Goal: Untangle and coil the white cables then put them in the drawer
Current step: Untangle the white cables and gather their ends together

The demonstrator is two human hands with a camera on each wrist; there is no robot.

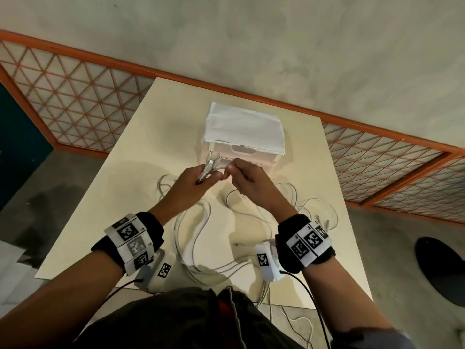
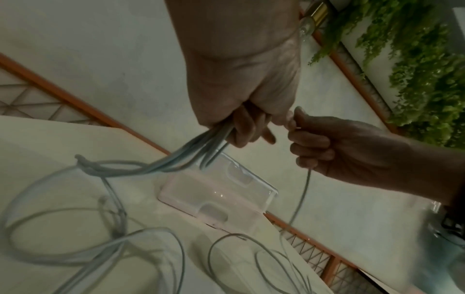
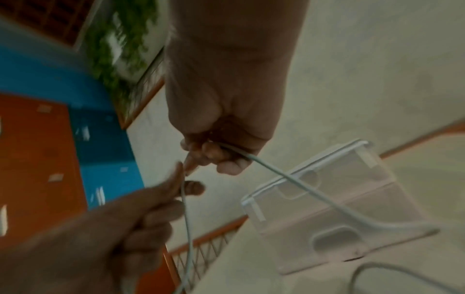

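Note:
My left hand grips a bundle of several white cable ends, their plugs sticking up past the fist; the left wrist view shows the strands leaving the hand downward. My right hand pinches a single white cable right beside the left hand, fingers curled round it. Loose tangled white cables loop over the cream table under both wrists. The translucent drawer unit stands just beyond the hands, both drawers closed, a white cloth on top.
Some cables hang over the table's near edge towards the floor. More loops lie near the right edge. An orange lattice railing runs behind the table. A dark round object sits on the floor at right.

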